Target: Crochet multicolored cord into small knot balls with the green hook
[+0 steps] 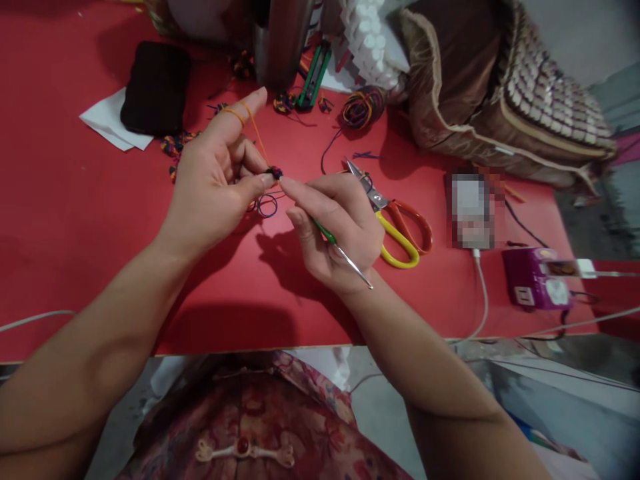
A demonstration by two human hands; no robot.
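My left hand (220,170) pinches a small dark multicoloured crochet piece (275,173) between thumb and fingertips. Orange yarn (257,133) loops around its raised index finger and runs down to the piece. My right hand (337,223) grips a crochet hook (345,257) with a green handle, its silver end pointing down toward my wrist. The right index fingertip touches or nearly touches the crochet piece. Below the pinch hangs a thin dark loop of yarn (267,206). Just right of my right hand lie scissors (395,223) with red and yellow handles, blades apart.
On the red table (65,233) are a black case (157,87) on white paper, a yarn ball (361,109), a green cutter (315,77) and crocheted bits (177,143). A brown bag (465,107) stands at back right. A purple box (535,280) and cables lie near the right edge.
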